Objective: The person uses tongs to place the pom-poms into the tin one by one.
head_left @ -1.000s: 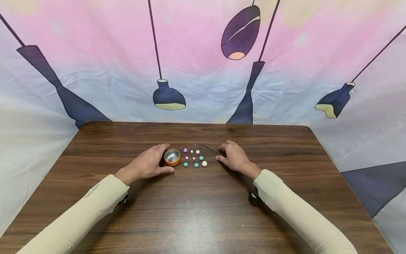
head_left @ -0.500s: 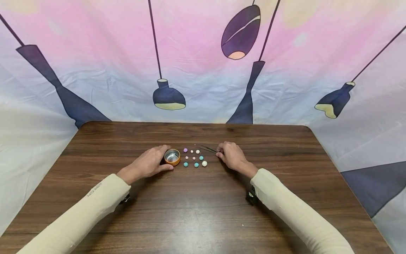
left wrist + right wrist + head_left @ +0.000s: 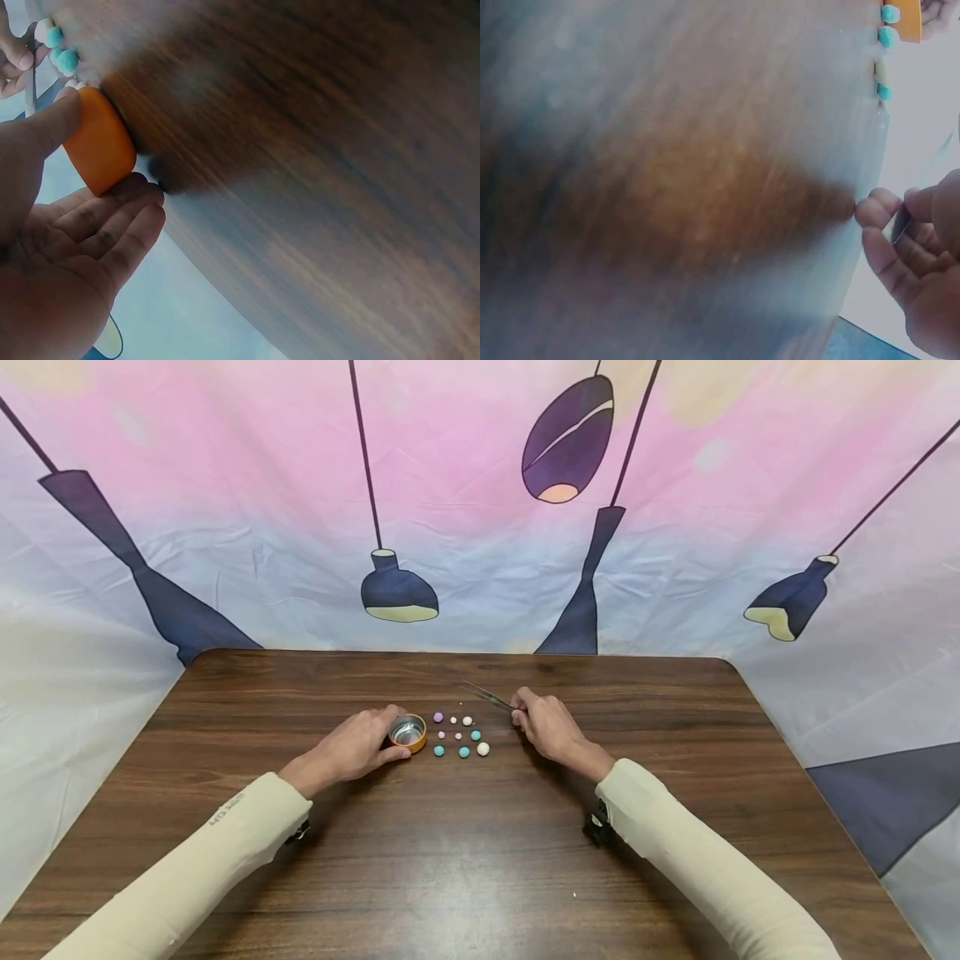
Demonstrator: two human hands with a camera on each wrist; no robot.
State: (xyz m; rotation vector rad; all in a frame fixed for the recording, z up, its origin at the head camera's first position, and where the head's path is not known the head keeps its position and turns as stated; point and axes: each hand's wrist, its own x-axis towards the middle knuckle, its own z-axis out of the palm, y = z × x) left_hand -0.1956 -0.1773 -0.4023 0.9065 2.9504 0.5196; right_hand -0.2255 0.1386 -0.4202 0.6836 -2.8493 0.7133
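My left hand [image 3: 351,745] holds a small round orange tin [image 3: 421,745] with a silvery inside, thumb on its near side and fingers at its far side. In the left wrist view the orange wall of the tin [image 3: 103,142] shows between thumb and fingers. Thumb and fingers of my right hand [image 3: 551,725] pinch a pair of slim metal tweezers [image 3: 491,697], whose tips point up and left, beyond the small balls. In the right wrist view the back end of the tweezers [image 3: 901,223] shows between the fingers; the tips are too faint to judge there.
Between the hands lie several small balls: a purple ball [image 3: 438,717], a large white ball [image 3: 483,749], a turquoise ball [image 3: 464,752] and others in pink, white and turquoise. The brown wooden table [image 3: 450,860] ends at a printed curtain [image 3: 480,527] behind.
My right hand has shifted its fingers on the tweezers, and their tips have swung up and away from the balls. My left hand has closed in on the tin, which stays in place.
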